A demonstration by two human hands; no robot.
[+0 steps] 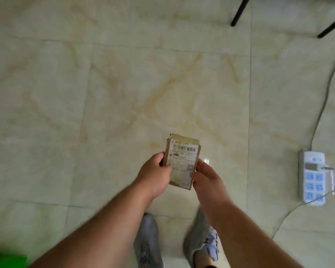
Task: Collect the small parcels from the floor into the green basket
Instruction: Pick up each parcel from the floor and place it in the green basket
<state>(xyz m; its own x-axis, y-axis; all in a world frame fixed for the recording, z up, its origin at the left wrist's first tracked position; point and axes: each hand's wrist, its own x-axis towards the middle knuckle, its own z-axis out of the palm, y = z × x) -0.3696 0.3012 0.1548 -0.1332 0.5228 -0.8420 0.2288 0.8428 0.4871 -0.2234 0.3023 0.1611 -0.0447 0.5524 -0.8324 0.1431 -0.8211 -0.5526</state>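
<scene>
A small brown cardboard parcel [182, 161] with a white barcode label is held above the tiled floor, in front of me at the middle of the view. My left hand [155, 175] grips its left edge, thumb on the label side. My right hand [207, 178] holds its lower right corner with the fingers curled round it. A blurred patch of the green basket [6, 260] shows at the bottom left corner; most of it is out of frame.
A white power strip [311, 176] with a plug and grey cable [325, 97] lies on the floor at the right. Two black chair legs [240, 12] stand at the top right. My grey shoes [149, 242] are below the hands.
</scene>
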